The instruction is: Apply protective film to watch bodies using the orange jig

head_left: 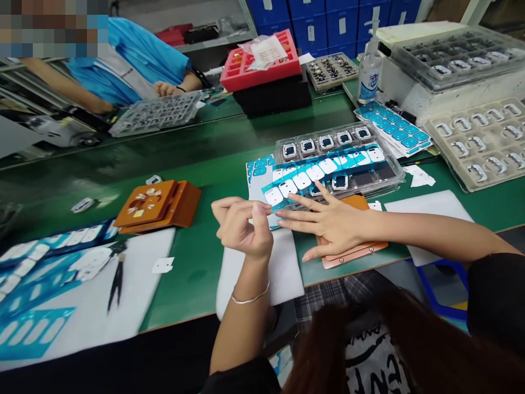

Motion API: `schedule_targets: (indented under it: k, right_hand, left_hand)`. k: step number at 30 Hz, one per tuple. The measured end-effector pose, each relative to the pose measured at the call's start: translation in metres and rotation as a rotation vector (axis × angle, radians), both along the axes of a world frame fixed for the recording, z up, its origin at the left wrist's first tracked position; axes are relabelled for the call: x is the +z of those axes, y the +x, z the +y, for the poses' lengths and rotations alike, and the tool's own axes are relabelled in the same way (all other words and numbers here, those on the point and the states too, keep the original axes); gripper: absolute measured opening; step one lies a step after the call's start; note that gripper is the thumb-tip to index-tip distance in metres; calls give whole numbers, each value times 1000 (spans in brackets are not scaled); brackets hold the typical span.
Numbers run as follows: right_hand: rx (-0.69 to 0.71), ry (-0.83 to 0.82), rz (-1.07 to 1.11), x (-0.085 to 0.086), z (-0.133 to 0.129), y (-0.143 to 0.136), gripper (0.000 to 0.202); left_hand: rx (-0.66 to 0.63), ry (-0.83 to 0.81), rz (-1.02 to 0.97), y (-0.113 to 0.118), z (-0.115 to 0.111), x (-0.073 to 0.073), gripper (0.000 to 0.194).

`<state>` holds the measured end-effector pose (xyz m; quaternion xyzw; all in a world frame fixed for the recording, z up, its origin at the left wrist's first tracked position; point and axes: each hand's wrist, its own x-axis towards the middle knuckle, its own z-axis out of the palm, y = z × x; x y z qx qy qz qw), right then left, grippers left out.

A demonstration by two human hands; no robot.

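My left hand (246, 227) is closed, its thumb and index finger pinched together at the left edge of a blue film sheet with white stickers (302, 180). Whatever sits in that pinch is hidden or too small to name. Fingers spread, my right hand (334, 219) reaches from the right, its fingertips at the sheet's lower edge. Partly beneath this hand is an orange fixture plate (356, 256). The film sheet lies across a clear plastic tray (394, 178) holding several white-framed parts (326, 142). White foam (287, 262) lies below my left hand.
Left of my hands are an orange block fixture (184, 205), black tweezers (116, 282) and more sticker sheets (36, 331). A red bin (262, 68), a pump bottle (369, 74) and a tray of curved parts (471, 175) stand beyond. Across the bench, a person touches another clear tray (158, 112).
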<state>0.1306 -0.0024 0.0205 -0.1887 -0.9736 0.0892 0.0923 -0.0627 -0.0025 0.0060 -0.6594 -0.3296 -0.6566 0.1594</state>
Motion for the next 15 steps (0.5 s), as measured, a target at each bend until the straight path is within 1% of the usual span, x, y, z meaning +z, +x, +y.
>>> schedule_targets:
  k: [3, 6, 8, 9, 11, 13, 14, 15]
  right_hand:
    - [4, -10, 22, -8, -1, 0, 80]
    - [14, -71, 36, -7, 0, 1, 80]
    - [16, -132, 69, 2, 3, 6, 73]
    - [12, -152, 118, 8, 6, 11, 66]
    - [-11, -146, 284, 23, 12, 25, 50]
    - [-30, -125, 398, 37, 18, 43, 40]
    - [-25, -127, 385, 42, 20, 52, 39]
    - [-13, -142, 324, 45, 20, 60, 40]
  left_hand:
    - [-3, -1, 58, 3, -2, 0, 31]
    - [-20, -3, 112, 7, -5, -1, 29]
    - [-22, -8, 128, 9, -5, -3, 27]
    - [-18, -6, 123, 9, -4, -4, 26]
    - [-6, 0, 80, 10, -2, -6, 25]
    - [-3, 9, 4, 12, 1, -4, 27]
    - [-11, 4, -23, 14, 2, -2, 29]
    - [-29, -12, -26, 18, 2, 1, 31]
